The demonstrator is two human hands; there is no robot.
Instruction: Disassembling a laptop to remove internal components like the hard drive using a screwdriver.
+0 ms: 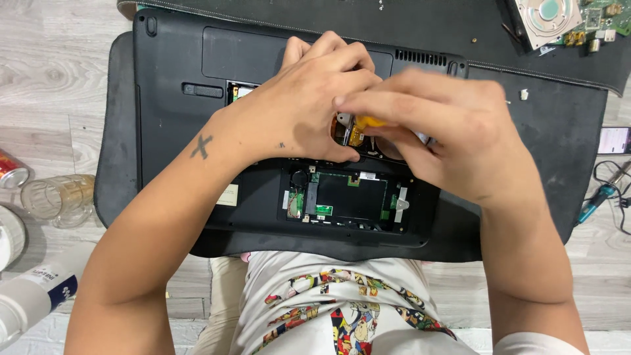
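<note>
A black laptop [171, 125] lies upside down on a dark mat [565, 131], its bottom cover off and a green circuit board [342, 197] showing in the open bay. My left hand [302, 98] rests on the laptop above the bay, fingers curled at a metal part. Close against it, my right hand [447, 131] grips a small yellow-handled tool [368, 122] between thumb and fingers. The tool's tip is hidden by the hands.
A bare hard drive [545, 20] and circuit parts lie at the back right. A phone [614, 139] and a soldering iron [601, 197] sit at the right. At the left are a can [10, 169], a glass [56, 197] and a white bottle [33, 296].
</note>
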